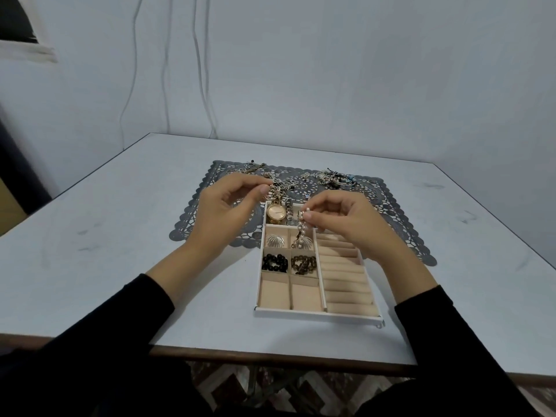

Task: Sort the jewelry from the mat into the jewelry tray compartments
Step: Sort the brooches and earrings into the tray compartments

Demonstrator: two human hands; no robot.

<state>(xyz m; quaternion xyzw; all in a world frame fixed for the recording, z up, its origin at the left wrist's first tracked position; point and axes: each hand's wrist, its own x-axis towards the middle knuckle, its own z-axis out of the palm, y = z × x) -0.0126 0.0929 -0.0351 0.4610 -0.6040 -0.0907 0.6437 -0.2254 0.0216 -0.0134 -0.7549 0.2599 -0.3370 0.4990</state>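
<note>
Thumb and forefinger of our right hand (346, 224) were pinched on the top of a short strand of white pearls (301, 228), which hung straight down, its long axis upright. Our left hand (228, 209), well apart from the right, pinched a tangle of silvery metal links (276, 189) above the far left corner of the white-framed, beige-lined jewelry tray (319, 316).

The strand's lower end dangled at the second row of small compartments, over the one holding a ribbed silver shell earring (310, 244); whether it touched that shell we could not tell. A matching silver shell (273, 239) lay in the compartment to its left. Beyond them a gold-faced wristwatch (276, 212) lay in the far left compartment. Nearer us sat a black bead bracelet (274, 263) and a brown bead bracelet (304, 264).

The two compartments at the tray's near left corner held nothing. They lay toward us from the right hand, so we judged that setting the strand there would mean drawing that hand back and lowering it.

The tray overlapped the near edge of the dark grey lace mat (400, 224). Loose jewelry (334, 179) lay along the mat's far edge, on the pale grey desk (120, 251).
</note>
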